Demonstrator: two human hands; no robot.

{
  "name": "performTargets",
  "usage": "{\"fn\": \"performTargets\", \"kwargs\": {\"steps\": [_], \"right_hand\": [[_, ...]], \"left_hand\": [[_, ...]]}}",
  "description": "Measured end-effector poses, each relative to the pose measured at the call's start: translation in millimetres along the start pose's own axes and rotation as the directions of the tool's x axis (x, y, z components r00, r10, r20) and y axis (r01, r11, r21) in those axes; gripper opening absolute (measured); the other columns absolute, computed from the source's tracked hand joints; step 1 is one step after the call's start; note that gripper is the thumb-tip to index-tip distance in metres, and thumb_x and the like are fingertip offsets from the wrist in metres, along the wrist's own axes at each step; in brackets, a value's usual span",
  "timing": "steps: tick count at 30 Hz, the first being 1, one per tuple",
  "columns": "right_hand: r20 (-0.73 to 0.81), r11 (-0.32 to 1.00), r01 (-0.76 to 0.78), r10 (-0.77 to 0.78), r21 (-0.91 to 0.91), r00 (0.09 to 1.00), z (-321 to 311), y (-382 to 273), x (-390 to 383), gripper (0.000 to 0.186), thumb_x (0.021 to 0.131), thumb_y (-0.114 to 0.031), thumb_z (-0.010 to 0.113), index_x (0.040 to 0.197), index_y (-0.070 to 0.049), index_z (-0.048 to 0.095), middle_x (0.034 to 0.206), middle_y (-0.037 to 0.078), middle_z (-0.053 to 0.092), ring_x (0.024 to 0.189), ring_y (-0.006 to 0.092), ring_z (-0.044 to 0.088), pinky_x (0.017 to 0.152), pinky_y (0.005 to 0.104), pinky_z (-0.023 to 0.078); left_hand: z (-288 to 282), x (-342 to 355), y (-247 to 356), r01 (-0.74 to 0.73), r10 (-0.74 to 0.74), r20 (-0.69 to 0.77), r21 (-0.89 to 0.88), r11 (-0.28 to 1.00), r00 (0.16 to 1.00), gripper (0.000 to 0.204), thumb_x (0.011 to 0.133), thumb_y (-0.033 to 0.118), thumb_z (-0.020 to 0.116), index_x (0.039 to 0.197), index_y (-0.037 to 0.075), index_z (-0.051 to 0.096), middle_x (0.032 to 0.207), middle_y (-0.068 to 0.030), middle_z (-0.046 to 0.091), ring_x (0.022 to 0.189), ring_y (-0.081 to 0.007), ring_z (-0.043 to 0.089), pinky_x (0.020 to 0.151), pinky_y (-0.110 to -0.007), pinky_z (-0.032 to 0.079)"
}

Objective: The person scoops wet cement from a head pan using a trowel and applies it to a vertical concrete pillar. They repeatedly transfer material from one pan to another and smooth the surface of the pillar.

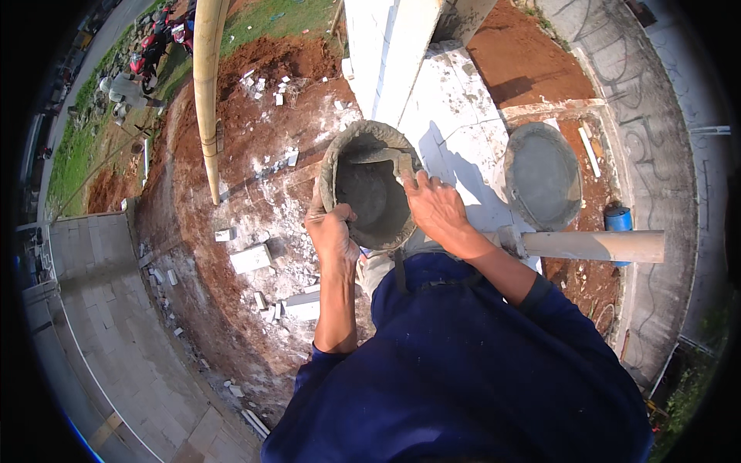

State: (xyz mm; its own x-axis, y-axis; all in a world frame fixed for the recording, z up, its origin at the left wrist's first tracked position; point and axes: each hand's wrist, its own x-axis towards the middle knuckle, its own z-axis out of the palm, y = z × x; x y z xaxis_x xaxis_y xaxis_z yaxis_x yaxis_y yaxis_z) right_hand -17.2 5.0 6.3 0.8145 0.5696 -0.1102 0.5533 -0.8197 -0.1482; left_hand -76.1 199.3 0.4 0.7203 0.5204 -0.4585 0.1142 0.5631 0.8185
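Left hand (thumb inside) on bucket

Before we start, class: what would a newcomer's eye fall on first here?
The mortar-crusted bucket near the centre, between the left hand and the right hand, catches the eye first. Right of it sits a round tub of smooth grey mix. At upper left, a long pale pole stands out against reddish ground.
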Motion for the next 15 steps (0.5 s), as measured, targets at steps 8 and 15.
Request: {"fn": "performTargets", "kwargs": {"steps": [8, 15], "right_hand": [[0.422, 0.522, -0.364, 0.010, 0.771, 0.907, 22, 15, 23, 0.032, 0.097, -0.007, 0.063, 0.123, 0.011, 0.059, 0.066, 0.008, 0.059, 0.056, 0.0179, 0.062, 0.046, 0.0353, 0.046], [0.624, -0.117, -0.630, -0.085, 0.768, 0.777, -32, 6, 16, 0.038, 0.098, -0.008, 0.068, 0.129, 0.009, 0.055, 0.072, 0.002, 0.052, 0.050, 0.0070, 0.044, 0.039, 0.0270, 0.031]], "left_hand": [[24, -7, 29, -0.053, 0.052, 0.126, 0.009, 0.999, 0.991, 0.069, 0.069, -0.021, 0.051, 0.134, -0.003, 0.068, 0.098, -0.0070, 0.073, 0.065, -0.0097, 0.057, 0.057, -0.023, 0.046], [40, -19, 27, -0.040, 0.054, 0.153, -0.093, 0.995, 0.987, 0.076, 0.071, -0.020, 0.051, 0.144, -0.001, 0.061, 0.107, -0.0084, 0.074, 0.071, -0.0109, 0.063, 0.064, -0.025, 0.053]]}}
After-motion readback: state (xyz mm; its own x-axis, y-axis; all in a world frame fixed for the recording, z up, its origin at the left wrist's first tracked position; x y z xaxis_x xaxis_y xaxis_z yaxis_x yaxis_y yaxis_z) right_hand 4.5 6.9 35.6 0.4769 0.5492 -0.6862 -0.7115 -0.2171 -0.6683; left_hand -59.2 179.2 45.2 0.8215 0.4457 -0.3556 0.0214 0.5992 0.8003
